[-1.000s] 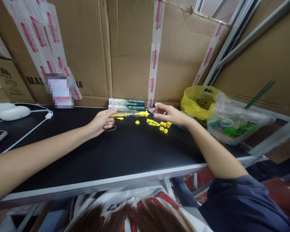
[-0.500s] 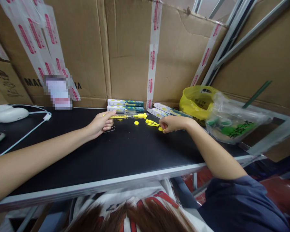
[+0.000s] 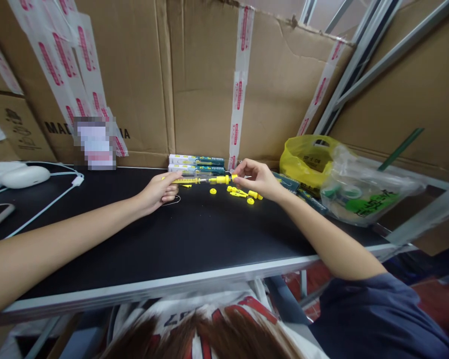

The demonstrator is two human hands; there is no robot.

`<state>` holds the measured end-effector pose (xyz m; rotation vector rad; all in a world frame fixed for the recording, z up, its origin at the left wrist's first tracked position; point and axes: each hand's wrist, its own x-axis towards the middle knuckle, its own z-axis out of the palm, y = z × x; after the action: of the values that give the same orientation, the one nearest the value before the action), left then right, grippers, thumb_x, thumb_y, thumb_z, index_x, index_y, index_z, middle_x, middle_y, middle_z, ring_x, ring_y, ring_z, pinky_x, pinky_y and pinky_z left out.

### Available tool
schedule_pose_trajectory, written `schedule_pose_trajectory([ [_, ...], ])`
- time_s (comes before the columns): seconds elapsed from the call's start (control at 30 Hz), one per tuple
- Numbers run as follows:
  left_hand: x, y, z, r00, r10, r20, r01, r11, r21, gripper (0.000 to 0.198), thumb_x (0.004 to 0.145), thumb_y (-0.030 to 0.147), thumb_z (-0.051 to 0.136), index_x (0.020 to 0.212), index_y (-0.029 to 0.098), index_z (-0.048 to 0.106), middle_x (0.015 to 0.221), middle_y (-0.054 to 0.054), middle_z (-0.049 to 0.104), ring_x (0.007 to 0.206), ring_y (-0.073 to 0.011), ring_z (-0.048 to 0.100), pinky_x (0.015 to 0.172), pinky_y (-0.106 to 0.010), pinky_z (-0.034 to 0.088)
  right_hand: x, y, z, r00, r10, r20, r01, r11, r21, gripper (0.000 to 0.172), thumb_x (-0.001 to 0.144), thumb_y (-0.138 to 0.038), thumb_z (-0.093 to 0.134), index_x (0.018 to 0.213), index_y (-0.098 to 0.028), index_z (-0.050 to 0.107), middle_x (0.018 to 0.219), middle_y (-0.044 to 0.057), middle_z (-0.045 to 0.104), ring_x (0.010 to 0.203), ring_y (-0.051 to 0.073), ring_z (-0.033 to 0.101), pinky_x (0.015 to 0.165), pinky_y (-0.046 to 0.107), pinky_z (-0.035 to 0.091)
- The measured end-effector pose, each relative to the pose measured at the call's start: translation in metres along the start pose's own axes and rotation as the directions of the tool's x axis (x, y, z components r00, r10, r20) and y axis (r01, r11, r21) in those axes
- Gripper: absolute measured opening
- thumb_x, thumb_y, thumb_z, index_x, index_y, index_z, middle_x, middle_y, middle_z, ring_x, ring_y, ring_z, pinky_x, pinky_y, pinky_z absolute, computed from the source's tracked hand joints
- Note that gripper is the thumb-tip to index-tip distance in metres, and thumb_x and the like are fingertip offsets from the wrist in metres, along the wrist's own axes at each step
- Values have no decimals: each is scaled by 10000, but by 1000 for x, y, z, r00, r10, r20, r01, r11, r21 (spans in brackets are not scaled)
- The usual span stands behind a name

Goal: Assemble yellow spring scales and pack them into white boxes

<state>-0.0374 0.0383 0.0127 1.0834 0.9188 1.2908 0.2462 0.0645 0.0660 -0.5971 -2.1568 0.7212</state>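
My left hand (image 3: 160,191) is closed around a slim yellow-and-clear rod-shaped tool (image 3: 204,180), held level and pointing right. My right hand (image 3: 260,179) pinches a small yellow cap-like piece (image 3: 234,177) at the tool's right end; whether the two touch I cannot tell. Below my right hand lie several small yellow parts (image 3: 239,193), and a yellow ring (image 3: 250,201) lies at their front. Another yellow ring (image 3: 213,191) rests under the tool. A thin wire loop (image 3: 176,200) shows beside my left fingers. The exact kind of tool is unclear.
Printed white-and-green boxes (image 3: 198,160) are stacked against the cardboard wall (image 3: 202,89); more boxes (image 3: 288,183) lie behind my right hand. A yellow bag (image 3: 297,162) and a clear bag (image 3: 362,194) stand right. A white device (image 3: 26,176) with a cable (image 3: 47,205) sits left on the black tabletop (image 3: 164,249).
My right hand has risen from the loose yellow parts and moved to the tool's right end with a small yellow piece. My left hand keeps its hold; the view has shifted slightly.
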Motion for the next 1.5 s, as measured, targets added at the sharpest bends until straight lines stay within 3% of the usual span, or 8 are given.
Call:
schedule_pose_trajectory([
  [0.2, -3, 3, 4, 999, 1, -32, 0, 1000, 7, 206, 817, 303, 665, 846, 144, 537, 458, 123, 274, 320, -3, 208, 304, -105, 149, 0, 2, 1, 1000, 8, -14, -8, 1000, -15, 292, 761, -385, 717, 848, -154, 560, 703, -7, 613, 602, 95, 590, 589, 236, 487],
  [0.43, -3, 2, 3, 1000, 9, 4, -9, 1000, 16, 224, 816, 323, 666, 838, 152, 524, 462, 123, 275, 319, -7, 205, 303, -108, 151, -1, 1, 6, 999, 42, 15, -42, 999, 12, 319, 757, -402, 722, 859, -165, 534, 699, -13, 605, 593, 92, 582, 572, 233, 492],
  [0.9, -2, 1, 2, 1000, 25, 9, -26, 999, 38, 247, 796, 336, 686, 821, 158, 517, 462, 124, 272, 321, -3, 206, 305, -108, 150, -1, 6, 13, 993, 101, 61, -111, 977, 183, 325, 852, -467, 608, 894, -185, 451, 610, -56, 570, 516, 71, 553, 531, 214, 492],
  [1.1, -5, 3, 4, 999, 40, -9, -40, 998, 42, 261, 793, 342, 690, 872, 141, 545, 472, 124, 274, 329, -1, 205, 308, -107, 148, 0, 6, 8, 989, 79, 124, -104, 970, 218, 363, 778, -372, 720, 931, -186, 449, 709, -41, 618, 566, 71, 603, 575, 221, 526],
  [1.5, -5, 3, 5, 999, 34, -20, -34, 999, 37, 232, 799, 326, 685, 844, 151, 539, 479, 120, 265, 330, -4, 205, 305, -107, 145, -1, 9, 10, 984, 138, 110, -144, 989, 43, 395, 852, -561, 562, 797, -188, 446, 593, -29, 603, 462, 72, 528, 447, 190, 434],
])
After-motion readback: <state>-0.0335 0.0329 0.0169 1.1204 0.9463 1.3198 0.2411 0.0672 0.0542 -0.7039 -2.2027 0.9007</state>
